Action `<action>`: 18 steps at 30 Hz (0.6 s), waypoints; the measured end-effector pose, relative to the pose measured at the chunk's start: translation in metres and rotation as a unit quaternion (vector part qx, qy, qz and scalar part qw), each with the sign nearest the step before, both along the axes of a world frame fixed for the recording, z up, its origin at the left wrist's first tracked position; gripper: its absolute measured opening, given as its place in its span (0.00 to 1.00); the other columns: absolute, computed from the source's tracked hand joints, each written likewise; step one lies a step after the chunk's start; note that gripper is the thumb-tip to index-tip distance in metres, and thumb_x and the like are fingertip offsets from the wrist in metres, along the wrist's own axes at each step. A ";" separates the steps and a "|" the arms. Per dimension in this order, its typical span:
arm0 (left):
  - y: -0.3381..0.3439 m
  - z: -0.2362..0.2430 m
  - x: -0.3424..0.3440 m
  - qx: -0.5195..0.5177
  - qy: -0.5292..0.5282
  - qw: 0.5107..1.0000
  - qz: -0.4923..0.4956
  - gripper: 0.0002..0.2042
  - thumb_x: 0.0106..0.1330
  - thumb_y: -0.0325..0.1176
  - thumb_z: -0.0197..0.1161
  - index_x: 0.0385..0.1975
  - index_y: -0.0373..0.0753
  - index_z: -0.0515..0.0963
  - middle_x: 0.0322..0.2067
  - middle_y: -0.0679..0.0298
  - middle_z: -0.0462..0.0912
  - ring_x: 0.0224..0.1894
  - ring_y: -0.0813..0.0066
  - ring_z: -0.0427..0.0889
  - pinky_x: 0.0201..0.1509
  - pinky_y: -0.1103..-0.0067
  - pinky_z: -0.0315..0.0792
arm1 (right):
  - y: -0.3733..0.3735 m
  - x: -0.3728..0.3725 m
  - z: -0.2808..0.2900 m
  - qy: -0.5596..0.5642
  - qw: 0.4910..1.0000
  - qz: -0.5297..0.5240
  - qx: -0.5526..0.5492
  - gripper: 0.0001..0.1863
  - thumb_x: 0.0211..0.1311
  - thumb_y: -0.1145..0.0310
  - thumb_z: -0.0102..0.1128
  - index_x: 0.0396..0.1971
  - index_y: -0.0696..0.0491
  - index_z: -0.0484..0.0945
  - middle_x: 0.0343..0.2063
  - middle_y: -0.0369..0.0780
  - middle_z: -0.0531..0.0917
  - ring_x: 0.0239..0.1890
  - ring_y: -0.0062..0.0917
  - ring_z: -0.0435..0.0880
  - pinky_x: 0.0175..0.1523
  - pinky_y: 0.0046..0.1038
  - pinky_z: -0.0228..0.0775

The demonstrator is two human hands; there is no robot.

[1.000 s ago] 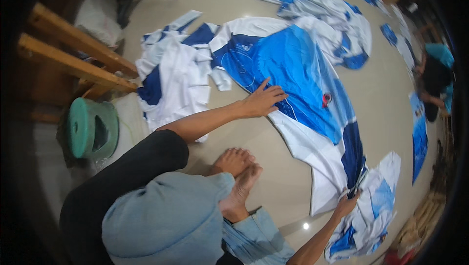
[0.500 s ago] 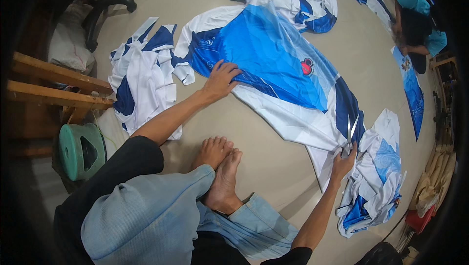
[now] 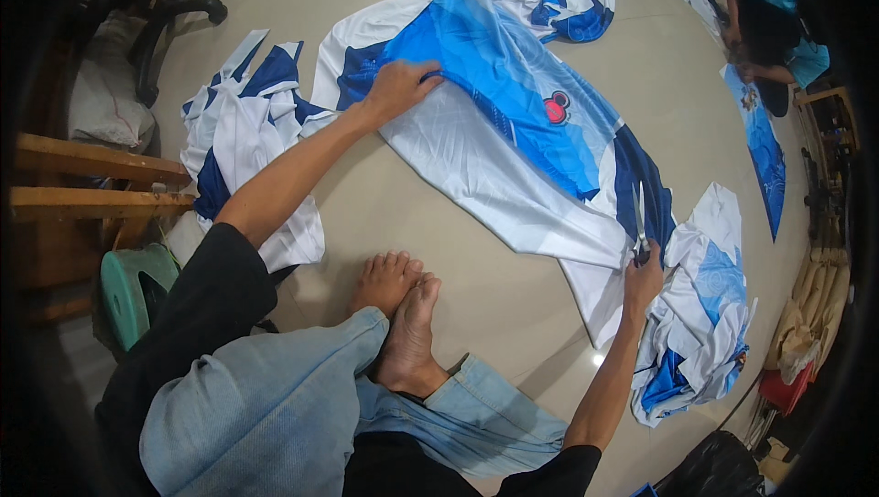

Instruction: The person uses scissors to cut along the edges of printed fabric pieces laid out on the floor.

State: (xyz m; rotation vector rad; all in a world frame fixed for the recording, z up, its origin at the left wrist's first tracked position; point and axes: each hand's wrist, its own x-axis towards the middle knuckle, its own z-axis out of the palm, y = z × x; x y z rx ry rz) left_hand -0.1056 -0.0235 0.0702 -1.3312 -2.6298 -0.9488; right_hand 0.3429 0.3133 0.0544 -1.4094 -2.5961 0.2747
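A large piece of blue, navy and white printed fabric (image 3: 526, 81) lies spread on the floor in front of me, with a red and black emblem on it. My left hand (image 3: 401, 90) pinches the blue edge and folds it away from me, so a white stretch shows along the near side. At the right end of the cloth my right hand (image 3: 645, 277) grips a pair of scissors (image 3: 640, 218) by the handles. Their blades point away from me over the navy part and stand slightly apart.
Heaps of white and blue cloth lie to the left (image 3: 261, 131), far side and right (image 3: 700, 314). A green stool (image 3: 128, 296) and wooden rails (image 3: 101, 160) stand at left. Another person (image 3: 765, 30) sits at far right beside a blue cloth piece (image 3: 760, 154). My bare feet (image 3: 403, 332) rest nearby.
My left hand has moved away from me with the blue edge, uncovering more white fabric. The scissors stay in my right hand near the cloth's right end. The whole view has shifted slightly.
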 end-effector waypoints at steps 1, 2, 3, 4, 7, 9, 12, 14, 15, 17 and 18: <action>0.001 0.008 -0.004 -0.010 0.008 1.000 0.004 0.11 0.65 0.36 0.64 0.42 0.39 0.83 0.34 0.53 0.86 0.35 0.54 0.85 0.39 0.69 0.77 | -0.003 0.000 0.003 0.004 1.000 -0.006 -0.002 0.30 0.50 0.80 0.65 0.57 0.47 0.73 0.42 0.45 0.86 0.44 0.37 0.86 0.48 0.36 0.75; 0.001 0.014 -0.009 0.006 0.010 1.000 -0.002 0.10 0.65 0.36 0.64 0.42 0.39 0.83 0.33 0.53 0.86 0.34 0.55 0.85 0.39 0.70 0.77 | -0.007 0.002 0.006 0.008 1.000 -0.012 -0.004 0.31 0.50 0.80 0.64 0.57 0.47 0.73 0.42 0.45 0.86 0.43 0.37 0.86 0.48 0.35 0.75; 0.001 0.019 -0.013 0.023 0.011 1.000 -0.007 0.10 0.65 0.35 0.65 0.41 0.38 0.83 0.33 0.53 0.86 0.33 0.57 0.85 0.39 0.71 0.76 | -0.011 0.005 0.010 0.012 1.000 -0.017 -0.006 0.31 0.50 0.80 0.64 0.58 0.47 0.73 0.42 0.46 0.86 0.43 0.36 0.86 0.48 0.34 0.75; -0.004 0.025 -0.016 0.032 0.013 0.999 -0.011 0.10 0.65 0.35 0.65 0.41 0.38 0.83 0.32 0.54 0.86 0.32 0.58 0.85 0.38 0.72 0.76 | -0.022 0.007 0.014 0.045 0.999 -0.020 -0.004 0.32 0.50 0.81 0.64 0.59 0.48 0.72 0.42 0.46 0.86 0.42 0.36 0.86 0.48 0.34 0.74; -0.033 0.053 -0.009 0.046 -0.071 0.996 -0.041 0.08 0.64 0.32 0.65 0.39 0.37 0.82 0.30 0.55 0.86 0.29 0.65 0.83 0.38 0.75 0.74 | -0.062 0.041 0.037 0.141 0.989 -0.021 0.045 0.33 0.51 0.82 0.61 0.61 0.52 0.71 0.42 0.47 0.85 0.41 0.33 0.84 0.49 0.33 0.73; -0.065 0.087 0.010 0.046 -0.074 0.994 -0.065 0.07 0.63 0.28 0.64 0.38 0.33 0.82 0.29 0.56 0.85 0.28 0.71 0.81 0.37 0.78 0.73 | -0.096 0.074 0.050 0.245 0.969 -0.013 0.033 0.31 0.52 0.83 0.58 0.60 0.57 0.70 0.41 0.46 0.83 0.41 0.31 0.82 0.49 0.32 0.72; -0.113 0.110 0.031 0.052 -0.081 0.991 -0.090 0.07 0.59 0.23 0.64 0.35 0.31 0.82 0.29 0.58 0.85 0.29 0.73 0.82 0.38 0.79 0.73 | -0.163 0.132 0.094 0.263 0.964 -0.022 -0.025 0.29 0.53 0.81 0.57 0.59 0.62 0.69 0.38 0.43 0.81 0.41 0.27 0.78 0.50 0.29 0.68; -0.131 0.125 0.048 0.053 -0.132 0.986 -0.088 0.07 0.57 0.23 0.64 0.35 0.31 0.83 0.29 0.58 0.85 0.31 0.74 0.82 0.39 0.80 0.73 | -0.204 0.166 0.117 0.267 0.960 -0.047 -0.074 0.29 0.58 0.77 0.61 0.61 0.60 0.68 0.36 0.41 0.81 0.41 0.24 0.78 0.49 0.26 0.69; -0.144 0.134 0.054 0.045 -0.150 0.985 -0.077 0.07 0.56 0.22 0.64 0.34 0.31 0.83 0.29 0.59 0.85 0.31 0.74 0.82 0.39 0.80 0.73 | -0.220 0.170 0.122 0.260 0.960 -0.056 -0.085 0.29 0.57 0.76 0.61 0.61 0.59 0.69 0.35 0.40 0.80 0.40 0.24 0.78 0.49 0.26 0.69; -0.161 0.144 0.058 0.038 -0.154 0.984 -0.078 0.07 0.57 0.24 0.65 0.35 0.31 0.82 0.31 0.60 0.85 0.32 0.76 0.82 0.41 0.79 0.73 | -0.243 0.177 0.136 0.244 0.961 -0.078 -0.101 0.28 0.57 0.76 0.62 0.60 0.59 0.69 0.32 0.38 0.78 0.38 0.22 0.77 0.48 0.25 0.68; -0.165 0.147 0.059 0.035 -0.158 0.984 -0.080 0.07 0.57 0.24 0.66 0.35 0.31 0.82 0.31 0.61 0.85 0.33 0.76 0.81 0.42 0.79 0.73 | -0.248 0.184 0.142 0.244 0.958 -0.084 -0.120 0.28 0.57 0.75 0.62 0.60 0.58 0.70 0.31 0.38 0.77 0.38 0.22 0.77 0.48 0.25 0.68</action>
